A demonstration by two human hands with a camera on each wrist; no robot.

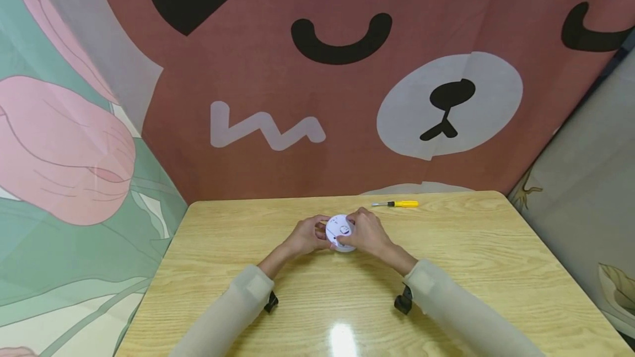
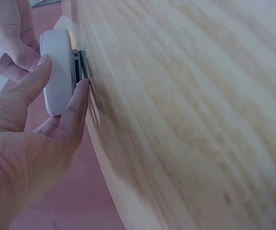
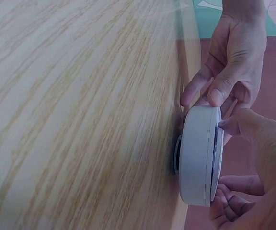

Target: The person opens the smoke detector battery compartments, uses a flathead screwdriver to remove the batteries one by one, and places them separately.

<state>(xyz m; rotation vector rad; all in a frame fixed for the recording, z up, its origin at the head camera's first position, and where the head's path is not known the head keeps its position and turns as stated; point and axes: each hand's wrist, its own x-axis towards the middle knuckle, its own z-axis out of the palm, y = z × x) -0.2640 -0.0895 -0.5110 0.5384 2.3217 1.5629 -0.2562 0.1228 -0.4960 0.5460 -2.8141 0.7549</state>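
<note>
A bear-print backdrop (image 1: 258, 70) rises behind the wooden tabletop (image 1: 476, 269). At its far middle, left hand (image 1: 305, 237) and right hand (image 1: 371, 233) grips clamp a white disc (image 1: 336, 226). Wrist views reveal a dark fitting (image 2: 77, 67) underneath, hidden overhead.

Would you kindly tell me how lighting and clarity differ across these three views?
Head view: a bright glare patch on the tabletop, with the yellow-handled screwdriver clearly legible; left wrist view: hazy, washed palest toward the upper right; right wrist view: similarly muted, with a soft shadow on the tabletop beside the white disc.
</note>
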